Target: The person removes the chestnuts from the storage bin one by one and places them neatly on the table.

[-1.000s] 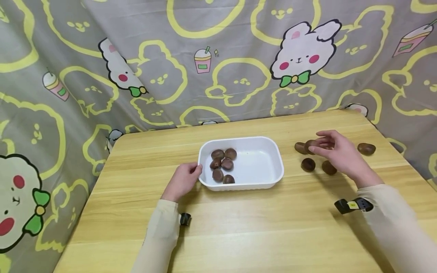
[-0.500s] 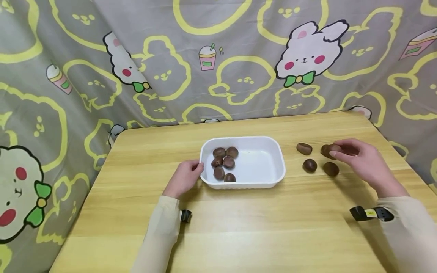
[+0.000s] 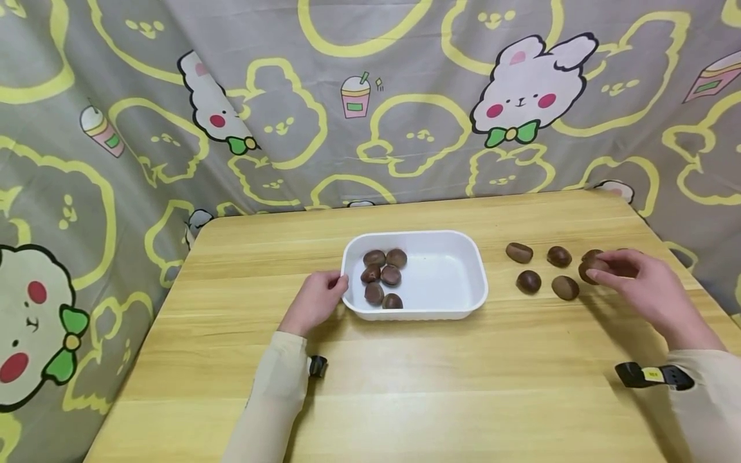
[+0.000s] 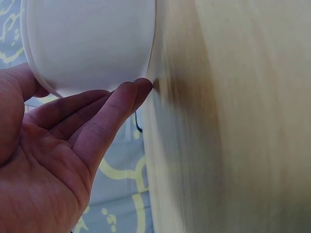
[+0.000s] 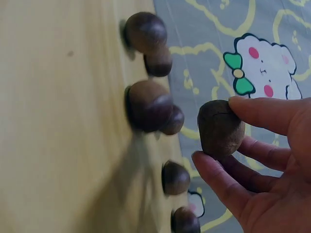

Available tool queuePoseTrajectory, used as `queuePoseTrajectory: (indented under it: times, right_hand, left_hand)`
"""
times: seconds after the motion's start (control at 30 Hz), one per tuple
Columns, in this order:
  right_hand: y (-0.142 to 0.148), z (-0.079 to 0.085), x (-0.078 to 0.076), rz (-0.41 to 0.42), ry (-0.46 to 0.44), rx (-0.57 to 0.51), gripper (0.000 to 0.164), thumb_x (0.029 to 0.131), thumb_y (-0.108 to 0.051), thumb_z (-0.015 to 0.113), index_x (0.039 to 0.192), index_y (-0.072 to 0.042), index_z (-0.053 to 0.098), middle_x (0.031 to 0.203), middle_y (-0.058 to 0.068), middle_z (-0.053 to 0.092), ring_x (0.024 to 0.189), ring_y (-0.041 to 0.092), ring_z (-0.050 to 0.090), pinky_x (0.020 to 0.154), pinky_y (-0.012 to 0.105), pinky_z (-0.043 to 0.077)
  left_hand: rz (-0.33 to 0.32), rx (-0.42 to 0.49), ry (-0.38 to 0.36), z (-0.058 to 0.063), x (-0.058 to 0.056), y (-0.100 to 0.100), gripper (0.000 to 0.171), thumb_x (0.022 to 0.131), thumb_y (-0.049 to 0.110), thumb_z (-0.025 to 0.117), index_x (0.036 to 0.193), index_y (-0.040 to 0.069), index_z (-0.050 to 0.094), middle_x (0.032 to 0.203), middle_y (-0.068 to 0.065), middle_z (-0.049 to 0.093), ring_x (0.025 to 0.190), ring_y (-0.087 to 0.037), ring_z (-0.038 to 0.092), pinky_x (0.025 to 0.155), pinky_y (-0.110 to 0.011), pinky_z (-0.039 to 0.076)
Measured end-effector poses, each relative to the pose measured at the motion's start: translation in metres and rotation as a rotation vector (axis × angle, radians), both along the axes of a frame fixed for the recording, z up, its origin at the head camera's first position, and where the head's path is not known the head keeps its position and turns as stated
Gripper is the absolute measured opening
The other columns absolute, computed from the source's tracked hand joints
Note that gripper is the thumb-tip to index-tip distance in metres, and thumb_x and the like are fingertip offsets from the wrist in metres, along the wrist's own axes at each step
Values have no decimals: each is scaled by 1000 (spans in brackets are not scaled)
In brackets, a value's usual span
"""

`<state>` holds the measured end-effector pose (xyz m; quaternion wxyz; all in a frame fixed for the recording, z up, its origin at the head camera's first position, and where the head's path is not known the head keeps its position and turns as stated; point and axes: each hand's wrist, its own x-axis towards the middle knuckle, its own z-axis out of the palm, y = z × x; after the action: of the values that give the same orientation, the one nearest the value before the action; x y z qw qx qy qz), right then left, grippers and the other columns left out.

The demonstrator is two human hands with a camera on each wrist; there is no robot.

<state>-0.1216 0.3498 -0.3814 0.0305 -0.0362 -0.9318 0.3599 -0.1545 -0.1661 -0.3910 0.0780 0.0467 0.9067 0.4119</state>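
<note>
My left hand (image 3: pixel 314 300) pinches the left end of a white plastic tray (image 3: pixel 431 315); in the left wrist view the thumb is at the rim and the fingers lie against the outer wall. Several brown chestnuts (image 3: pixel 391 275) lie in the tray's left half. To its right, my right hand (image 3: pixel 651 286) holds a chestnut (image 5: pixel 221 128) between thumb and fingertips, raised off the table as the right wrist view shows. More loose chestnuts (image 3: pixel 529 281) rest on the table, several left of the right hand, others partly hidden behind it.
The light wooden table (image 3: pixel 399 392) ends at the back against a grey patterned curtain (image 3: pixel 278 167). Both wrists wear black camera straps, one (image 3: pixel 654 375) hanging at the right sleeve.
My right hand has moved to the right with the chestnut held, uncovering chestnuts on the table. The left hand stays at the tray's end. The head view has shifted slightly.
</note>
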Motion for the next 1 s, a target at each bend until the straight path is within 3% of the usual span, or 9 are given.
queuePoseTrajectory:
  times: [0.1,0.2,0.33,0.43,0.63,0.8,0.93,1.0]
  right_hand:
    - [6,-4,2,1,-15,30,51,92,-36,69,123,3,59,112,18,62,83,-12,43,67,19,38]
    - [11,-8,3,8,-35,52,52,92,-37,69,123,4,58,116,31,60,82,-13,43,67,22,38]
    - [17,-12,4,28,-79,76,54,93,-38,68,124,5,57,115,33,60,85,-3,49,68,26,38]
    - [19,-15,4,43,-110,91,55,93,-39,68,122,6,57,113,31,61,89,13,55,69,27,38]
    - [21,-19,4,54,-128,111,50,93,-34,69,118,8,57,109,30,62,92,28,56,68,29,37]
    - [23,-21,4,57,-141,116,53,96,-34,65,122,10,53,113,34,59,103,47,51,73,38,37]
    - [24,-21,3,65,-153,95,55,98,-33,62,126,12,49,118,38,54,106,52,48,78,48,38]
    - [24,-22,2,70,-149,88,54,98,-31,61,127,13,48,119,39,53,107,52,48,79,44,38]
  left_hand:
    - [2,-4,2,1,0,1,30,102,25,49,100,7,72,68,-4,54,61,-18,46,56,-32,39]
    - [-2,-2,3,2,0,1,30,102,24,48,98,6,72,68,-4,54,62,-18,47,56,-32,39]
    - [-5,11,2,2,0,1,28,102,22,49,95,5,71,66,-4,52,61,-19,46,56,-32,38]
    - [-8,13,4,1,0,0,28,102,21,49,94,5,71,65,-4,51,61,-19,45,56,-32,38]
    - [-16,2,12,0,0,0,28,102,22,49,91,6,70,65,-3,50,61,-18,46,56,-32,38]
    - [-8,-6,13,0,-1,0,29,101,24,48,90,7,70,65,-3,51,60,-18,45,55,-32,38]
    - [-1,-12,13,0,-1,1,29,101,25,48,90,8,70,66,-3,53,60,-18,46,56,-32,38]
    - [2,-11,8,0,-1,1,29,101,24,48,91,8,70,67,-3,53,60,-18,46,56,-32,39]
